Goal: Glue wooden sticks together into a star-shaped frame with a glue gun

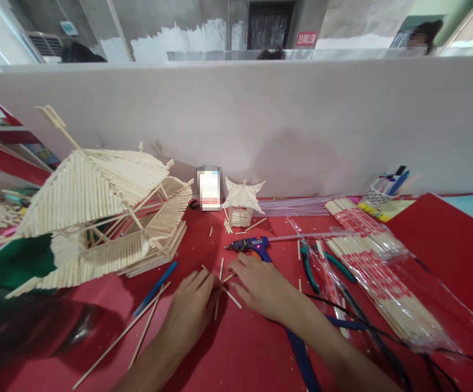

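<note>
Several short wooden sticks (pixel 233 299) cross each other in a star shape on the red table. Over the left part of the crossing is my left hand (pixel 193 299), its fingers bent and closed on the sticks; the fingertips are partly hidden. My right hand (pixel 263 283) comes from the other side, thumb and fingers curled round the end of one stick (pixel 228 277). Just beyond it lies a blue hot glue gun (pixel 252 243) with a small red light, nozzle pointing left. A small stick pavilion (pixel 243 204) with upturned roof corners stands behind the glue gun.
A large stick-built pavilion (pixel 97 201) fills the left. A blue pen (pixel 155 288) and long sticks lie beside my left hand. On the right are green-handled pliers (pixel 310 269), bagged chopsticks (pixel 383 283), black cables and a pen basket (pixel 378 190). A dark bottle (pixel 28 332) blurs the near left.
</note>
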`<state>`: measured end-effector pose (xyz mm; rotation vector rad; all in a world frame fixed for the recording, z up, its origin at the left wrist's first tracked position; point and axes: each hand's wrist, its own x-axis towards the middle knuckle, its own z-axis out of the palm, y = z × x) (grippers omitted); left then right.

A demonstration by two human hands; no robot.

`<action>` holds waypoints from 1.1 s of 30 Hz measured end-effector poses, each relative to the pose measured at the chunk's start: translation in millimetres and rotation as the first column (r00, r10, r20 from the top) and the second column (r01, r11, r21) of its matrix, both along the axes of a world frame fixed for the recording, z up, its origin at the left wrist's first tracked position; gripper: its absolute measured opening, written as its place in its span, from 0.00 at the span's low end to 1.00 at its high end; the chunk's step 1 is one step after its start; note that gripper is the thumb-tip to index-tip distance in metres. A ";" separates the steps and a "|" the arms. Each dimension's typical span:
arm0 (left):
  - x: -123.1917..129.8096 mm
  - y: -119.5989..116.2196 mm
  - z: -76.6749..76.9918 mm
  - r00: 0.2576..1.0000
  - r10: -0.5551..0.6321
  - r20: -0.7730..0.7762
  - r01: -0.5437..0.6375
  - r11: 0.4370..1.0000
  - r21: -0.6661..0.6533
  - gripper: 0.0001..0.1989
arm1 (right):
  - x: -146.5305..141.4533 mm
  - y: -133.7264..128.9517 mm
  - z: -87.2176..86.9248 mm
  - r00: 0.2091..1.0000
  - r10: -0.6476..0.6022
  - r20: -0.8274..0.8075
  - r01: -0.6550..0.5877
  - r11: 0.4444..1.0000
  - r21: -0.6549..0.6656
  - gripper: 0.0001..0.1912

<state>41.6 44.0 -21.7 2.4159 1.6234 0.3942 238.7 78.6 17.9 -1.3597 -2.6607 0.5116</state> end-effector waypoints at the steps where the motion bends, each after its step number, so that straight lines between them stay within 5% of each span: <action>1: -0.3 -0.6 0.1 1.000 0.001 0.004 -0.001 1.000 0.003 0.06 | -0.1 -0.1 0.7 1.000 0.005 0.003 -0.005 1.000 -0.005 0.10; 15: -30.9 -4.3 6.6 0.993 -0.002 0.114 0.008 0.999 -0.046 0.06 | -15.7 -7.0 -6.5 1.000 0.030 0.006 -0.030 0.999 0.034 0.05; 33: -16.8 -13.3 -1.7 0.993 0.084 0.079 -0.079 0.995 -0.065 0.15 | -26.6 -7.0 -20.0 0.995 0.063 0.078 -0.070 0.994 0.088 0.08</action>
